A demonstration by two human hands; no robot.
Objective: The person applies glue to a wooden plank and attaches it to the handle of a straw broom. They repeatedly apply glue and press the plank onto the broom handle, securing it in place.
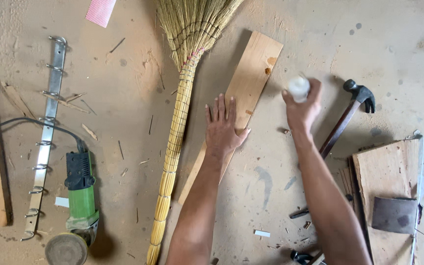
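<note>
L hand (223,128) lies flat, palm down, fingers spread wide, pressing on a long wooden board (251,81) that runs diagonally across the dusty floor (320,44); L forearm straight, reaching up from frame bottom. R hand (303,105) is raised just right of the board, fingers curled round a small white object (299,87), blurred, can't tell what. Straw broom (182,98) lies just left of the board. Hammer (352,110) near R hand. Green angle grinder (79,196) well to the left.
</note>
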